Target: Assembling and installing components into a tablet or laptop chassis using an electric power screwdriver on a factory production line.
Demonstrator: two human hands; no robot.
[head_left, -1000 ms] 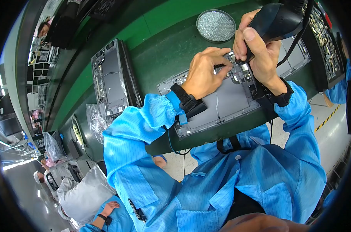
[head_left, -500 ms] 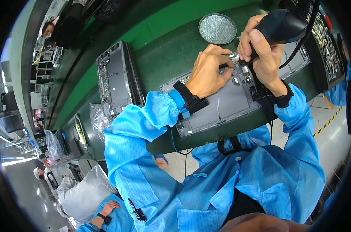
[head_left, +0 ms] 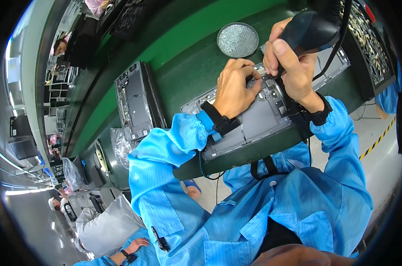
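Observation:
A grey, opened laptop housing (head_left: 261, 117) lies across the green bench in front of me. My left hand (head_left: 234, 91) rests over its far edge, thumb and fingertips pinched together; what they hold, if anything, is too small to make out. Beside it, my right hand (head_left: 298, 73) is wrapped round a black corded hand tool (head_left: 309, 33), whose lower end points down at the same edge. The tool's tip is partly hidden by my fingers. Just beyond my hands stands a round dish (head_left: 238, 41) full of small shiny pieces.
Stacked laptop housings (head_left: 139, 104) stand at left, near a crumpled clear plastic bag (head_left: 121, 144) and a pale yellow tool (head_left: 102, 162). Another housing (head_left: 336, 62) lies at right, beside a black tray (head_left: 365, 66) of small parts. Another person's hand (head_left: 136, 244) shows at lower left.
The view has shifted slightly. Both hands stay at the housing's far edge; my left fingers look more curled in, and my right hand still grips the black tool.

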